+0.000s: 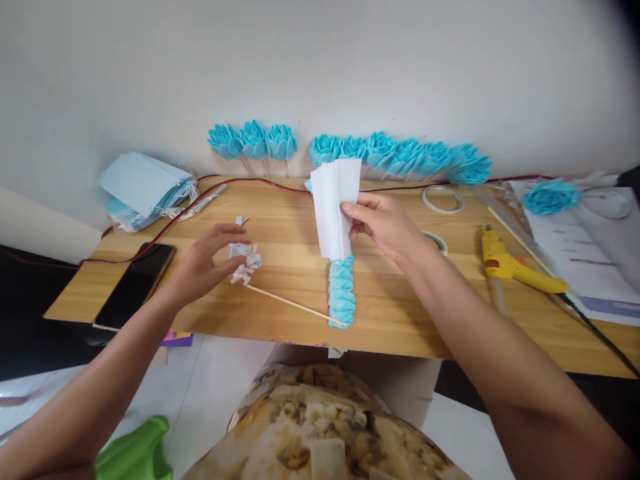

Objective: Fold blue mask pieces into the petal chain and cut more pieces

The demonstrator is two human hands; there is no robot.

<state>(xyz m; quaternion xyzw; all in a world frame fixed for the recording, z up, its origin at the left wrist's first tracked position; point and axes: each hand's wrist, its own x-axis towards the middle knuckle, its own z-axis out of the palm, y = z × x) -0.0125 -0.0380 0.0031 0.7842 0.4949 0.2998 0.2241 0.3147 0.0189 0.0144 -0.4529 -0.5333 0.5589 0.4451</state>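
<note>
My right hand (383,223) pinches a folded white sheet (333,210) between thumb and fingers, holding it upright over the middle of the table. Below the sheet lies a column of overlapping light-blue petals (342,293). A thin wooden stick (290,302) rests with one end on those petals and the other near a small heap of white scraps (246,268). My left hand (213,263) is over the left side of that heap, thumb and fingers apart; it seems to hold nothing.
Blue flowers on sticks (254,140) lean along the wall. A yellow glue gun (515,263) lies at right near a tape roll (443,199). At left are a black phone (135,285) and a stack of pale-blue masks (145,183). A red-black cable (260,181) crosses the wooden table (280,327).
</note>
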